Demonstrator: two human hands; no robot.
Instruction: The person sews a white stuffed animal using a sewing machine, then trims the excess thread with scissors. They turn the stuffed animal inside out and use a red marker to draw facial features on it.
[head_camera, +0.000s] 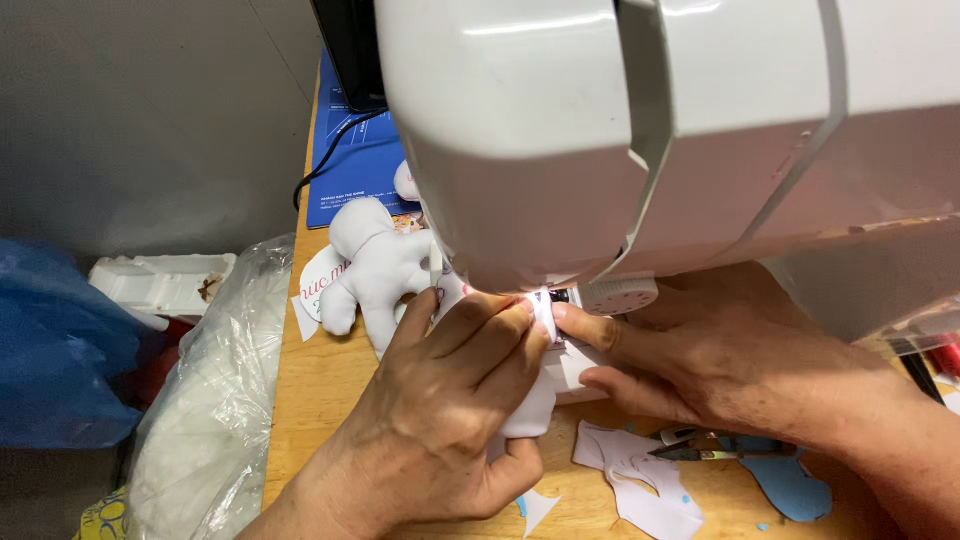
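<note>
I see my left hand (455, 400) curled over a small white fabric piece (530, 405), its fingers (500, 320) bent close together and pressing the cloth down at the lit spot under the white sewing machine (640, 130); the thumb tucks under the lower end of the cloth, so this hand grips it. My right hand (720, 370) comes in from the right, its fingers stretched nearly flat, the index fingertip pushing the cloth's upper edge against the machine bed; it presses rather than clasps. The fingertips of both hands almost meet at the needle area.

The fabric piece runs with its long axis from the needle area down toward me, the lower end hanging past the machine bed over the wooden tabletop (320, 390).

I count one stuffed white figure (375, 265) lying left of the machine, one pair of small snips (700, 453) below my right hand, one white cut-out (645, 485) and one blue cut-out (790, 485) near the front edge, and one clear plastic bag (215, 400) beside the tabletop at left.
</note>
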